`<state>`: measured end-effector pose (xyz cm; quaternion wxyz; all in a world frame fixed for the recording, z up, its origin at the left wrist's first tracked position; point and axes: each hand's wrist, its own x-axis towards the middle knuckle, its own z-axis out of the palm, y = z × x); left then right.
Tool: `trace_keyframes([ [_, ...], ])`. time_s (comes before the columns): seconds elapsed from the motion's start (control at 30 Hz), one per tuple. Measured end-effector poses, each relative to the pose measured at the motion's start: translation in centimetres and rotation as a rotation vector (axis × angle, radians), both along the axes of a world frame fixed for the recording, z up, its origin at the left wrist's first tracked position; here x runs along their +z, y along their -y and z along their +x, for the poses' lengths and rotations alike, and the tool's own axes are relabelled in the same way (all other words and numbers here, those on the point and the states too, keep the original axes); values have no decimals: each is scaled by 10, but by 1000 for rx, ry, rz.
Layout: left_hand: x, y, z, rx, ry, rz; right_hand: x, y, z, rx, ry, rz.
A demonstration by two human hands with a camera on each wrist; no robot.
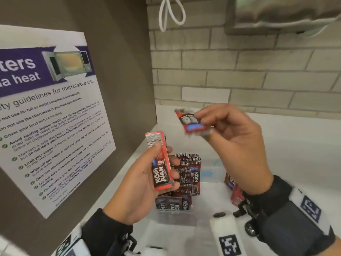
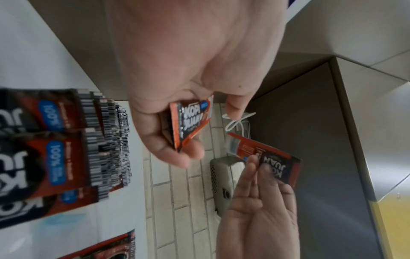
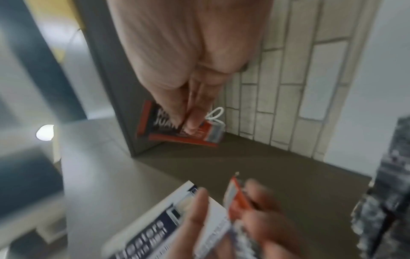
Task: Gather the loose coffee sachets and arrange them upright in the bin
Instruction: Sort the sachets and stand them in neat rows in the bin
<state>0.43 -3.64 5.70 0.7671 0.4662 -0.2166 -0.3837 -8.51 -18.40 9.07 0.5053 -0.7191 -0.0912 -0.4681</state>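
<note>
My left hand [image 1: 156, 174] grips a small stack of red-and-black coffee sachets [image 1: 161, 161] upright, thumb across the front; the same stack [image 2: 190, 121] shows in the left wrist view. Higher up and to the right, my right hand [image 1: 206, 122] pinches a few sachets [image 1: 191, 122] between thumb and fingertips, tilted flat; they appear blurred in the right wrist view as sachets [image 3: 177, 129]. Below both hands a clear bin [image 1: 177, 213] holds several sachets [image 1: 186, 174] standing on end in rows. More loose sachets [image 1: 233, 189] lie to the right, partly hidden by my right wrist.
The bin stands on a white counter [image 1: 295, 145] in a corner. A brown cabinet side with a microwave-use poster [image 1: 48, 115] rises on the left, a tiled wall [image 1: 239, 71] behind. A white cord [image 1: 171, 13] and a metal dispenser [image 1: 276, 13] hang overhead.
</note>
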Motion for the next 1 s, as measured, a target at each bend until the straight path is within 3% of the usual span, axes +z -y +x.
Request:
trace_keyframes([
  [0.07, 2, 0, 0, 21, 16, -50, -10, 0, 0, -137, -56, -328],
  [0.13, 4, 0, -2, 42, 81, -65, -23, 1, 1, -216, -131, -508],
  [0.3, 2, 3, 0, 154, 218, 20, -31, 3, 0, -224, -154, -520],
  [0.43, 1, -2, 2, 100, 308, 110, -7, 10, -2, -343, -224, -441],
  [0.5, 2, -3, 0, 26, 344, 153, 7, 10, -5, -320, -373, -559],
  [0.63, 3, -3, -3, -63, 387, 177, 19, 12, -8, -176, -924, -797],
  [0.7, 3, -2, -3, -37, 346, 159, 17, 15, -9, -84, -977, -657],
  [0.77, 2, -1, -2, 1, 267, 109, 11, 17, -11, -12, -922, -384],
  [0.9, 3, 2, 2, -8, 99, -33, -4, 15, -8, 106, -720, 327],
  [1.0, 5, 7, -2, 6, 132, -38, -12, 5, 0, 251, -579, 698],
])
